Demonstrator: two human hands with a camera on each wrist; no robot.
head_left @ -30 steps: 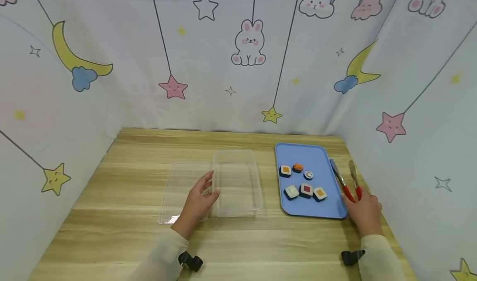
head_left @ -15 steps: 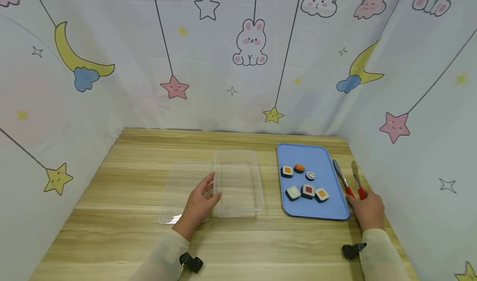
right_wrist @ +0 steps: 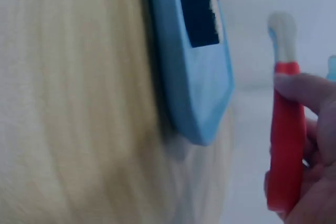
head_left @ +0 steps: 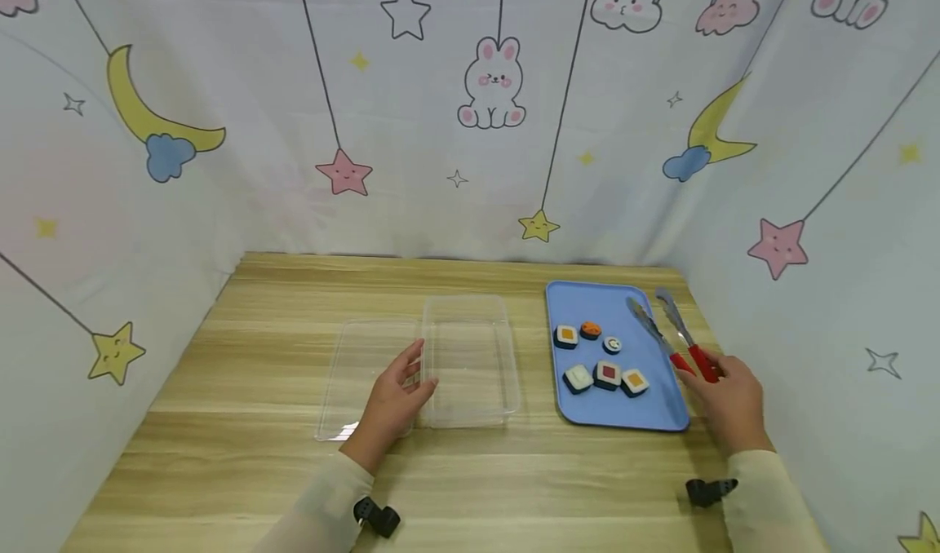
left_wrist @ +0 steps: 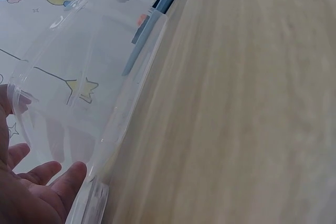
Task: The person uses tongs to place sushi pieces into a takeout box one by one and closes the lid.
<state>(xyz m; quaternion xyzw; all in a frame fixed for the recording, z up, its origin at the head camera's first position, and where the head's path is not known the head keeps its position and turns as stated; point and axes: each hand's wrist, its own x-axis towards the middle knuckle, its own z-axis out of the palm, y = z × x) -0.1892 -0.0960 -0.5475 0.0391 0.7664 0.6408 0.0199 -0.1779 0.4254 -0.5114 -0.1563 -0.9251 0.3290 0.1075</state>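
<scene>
My right hand point(head_left: 730, 402) grips red-handled metal tongs point(head_left: 702, 364) above the right edge of the blue tray point(head_left: 609, 413). The tongs' arms are spread apart, one of them over the tray. In the right wrist view the thumb lies along the red handle point(right_wrist: 287, 145). Several toy sushi pieces, among them a maroon-centred roll point(head_left: 607, 375) and an orange-topped roll point(head_left: 591, 330), sit on the tray. My left hand point(head_left: 392, 398) rests at the left side of a clear plastic box point(head_left: 470, 357), its fingers loosely bent; the left wrist view shows the fingertips against the box wall.
A clear flat lid point(head_left: 367, 365) lies left of the box, partly under the left hand. The wooden table point(head_left: 514, 488) is bounded by a white patterned curtain point(head_left: 426, 218) at the back and on both sides.
My right hand has lifted the tongs from beside the tray and shifted them up and left, so one arm now reaches over the tray. The left hand has hardly moved.
</scene>
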